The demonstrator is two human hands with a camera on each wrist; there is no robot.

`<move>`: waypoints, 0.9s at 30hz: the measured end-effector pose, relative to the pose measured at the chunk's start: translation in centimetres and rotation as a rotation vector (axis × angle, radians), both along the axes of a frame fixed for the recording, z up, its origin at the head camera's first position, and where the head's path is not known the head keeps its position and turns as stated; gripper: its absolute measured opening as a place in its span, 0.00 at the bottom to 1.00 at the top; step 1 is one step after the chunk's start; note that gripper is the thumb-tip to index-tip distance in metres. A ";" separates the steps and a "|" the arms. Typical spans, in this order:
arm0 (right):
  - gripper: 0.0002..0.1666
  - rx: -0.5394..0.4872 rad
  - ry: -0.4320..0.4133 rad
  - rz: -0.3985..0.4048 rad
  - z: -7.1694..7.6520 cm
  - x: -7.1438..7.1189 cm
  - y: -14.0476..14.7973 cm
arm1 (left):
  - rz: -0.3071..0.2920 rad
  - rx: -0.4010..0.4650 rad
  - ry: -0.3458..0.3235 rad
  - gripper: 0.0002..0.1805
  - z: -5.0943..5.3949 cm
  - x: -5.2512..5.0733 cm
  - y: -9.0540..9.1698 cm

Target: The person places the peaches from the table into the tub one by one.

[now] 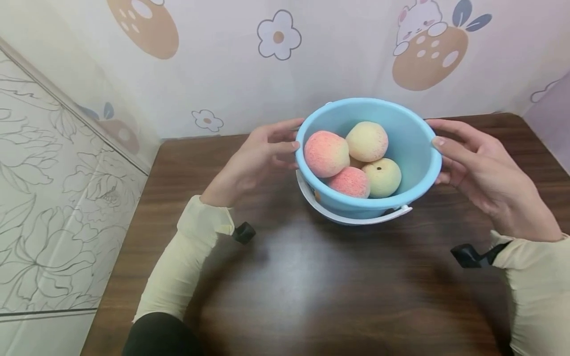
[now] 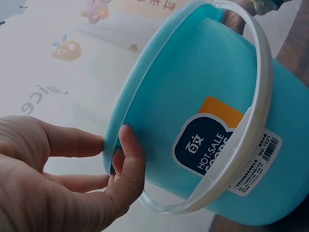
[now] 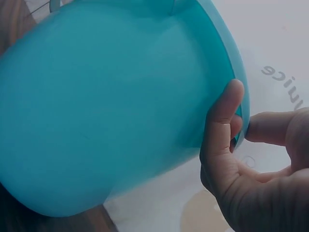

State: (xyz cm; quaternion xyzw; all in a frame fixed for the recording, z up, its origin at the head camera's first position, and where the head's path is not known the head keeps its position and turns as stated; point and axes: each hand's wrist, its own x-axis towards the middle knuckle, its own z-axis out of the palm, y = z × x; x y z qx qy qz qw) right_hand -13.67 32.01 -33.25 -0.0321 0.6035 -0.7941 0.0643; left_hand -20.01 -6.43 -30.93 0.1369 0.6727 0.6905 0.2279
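A light blue bucket [image 1: 414, 148] is at the back of the wooden table, held by its rim on both sides. My left hand [image 1: 256, 155] pinches the left rim, thumb on the rim edge and fingers beneath it. On the opposite side my right hand [image 1: 494, 173] pinches the rim the same way. Inside the bucket lie several peaches, among them a pink one [image 1: 327, 154] and a pale yellow one [image 1: 382, 178]. The white handle [image 1: 356, 219] hangs down over the front. In the left wrist view a dark blue label [image 2: 200, 145] shows on the bucket's side.
The dark brown table [image 1: 285, 296] runs up to a wall covering [image 1: 231, 64] printed with flowers and fruit, close behind the bucket. White floral-patterned panels [image 1: 58, 198] stand along the left edge. A black wrist camera mount [image 1: 244, 232] sticks out from the left sleeve.
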 end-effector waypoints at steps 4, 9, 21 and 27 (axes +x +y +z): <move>0.27 -0.012 -0.020 0.012 0.2 -0.8 -0.9 | 0.016 0.011 -0.018 0.29 0.0 -0.8 -0.7; 0.26 -0.031 -0.001 0.011 0.4 -1.7 -1.9 | 0.038 0.037 -0.052 0.29 0.0 -2.0 -1.1; 0.28 0.022 0.013 -0.089 0.0 -2.9 -3.0 | 0.044 0.033 -0.009 0.27 -1.2 -3.6 -1.6; 0.26 0.309 0.079 -0.172 -1.7 -1.4 -2.6 | 0.049 -0.122 0.098 0.25 -3.0 -2.2 -4.3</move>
